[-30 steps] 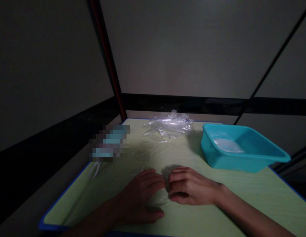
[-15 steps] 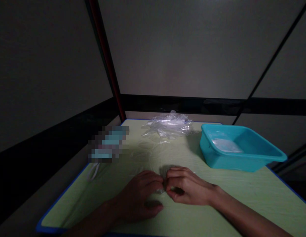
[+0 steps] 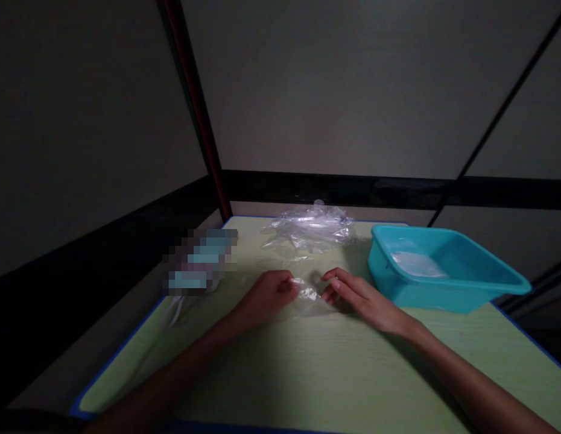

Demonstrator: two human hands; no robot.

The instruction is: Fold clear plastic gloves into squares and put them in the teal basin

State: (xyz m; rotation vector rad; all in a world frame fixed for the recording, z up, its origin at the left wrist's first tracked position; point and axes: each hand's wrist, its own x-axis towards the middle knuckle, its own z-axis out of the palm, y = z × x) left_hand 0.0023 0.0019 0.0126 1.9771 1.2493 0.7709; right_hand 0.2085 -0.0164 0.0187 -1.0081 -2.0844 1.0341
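Left hand (image 3: 274, 295) pinches clear film (image 3: 306, 291) over a green desk (image 3: 307, 377); the right hand (image 3: 364, 301), loosely curved, is just beside it. Beyond lies a crumpled plastic heap (image 3: 312, 230). At right, a turquoise basin (image 3: 425, 295) holds a white packet (image 3: 418, 265).

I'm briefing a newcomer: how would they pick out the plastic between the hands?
Find the green table with blue edges. On it, between the left hand and right hand, is a shiny, clear plastic piece. Unlike the crumpled heap farther back, it's pinched by the left hand.
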